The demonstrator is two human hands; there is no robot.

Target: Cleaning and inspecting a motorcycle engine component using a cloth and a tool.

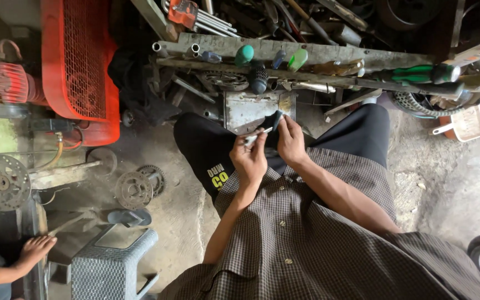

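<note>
A small pale rod-like part (258,134) is pinched in the fingers of the left hand (249,159), just above the lap. At two o'clock from it, a dark handle-like piece (274,119) is gripped by the right hand (290,140). A tool rack (306,55) is seen at twelve o'clock.

Upper left, the compressor (79,61) is red-orange. Screwdriver handles (418,73) along the top are green. Lower centre, the shirt (306,239) is a brown-and-black small check; the trousers (206,147) black.
</note>
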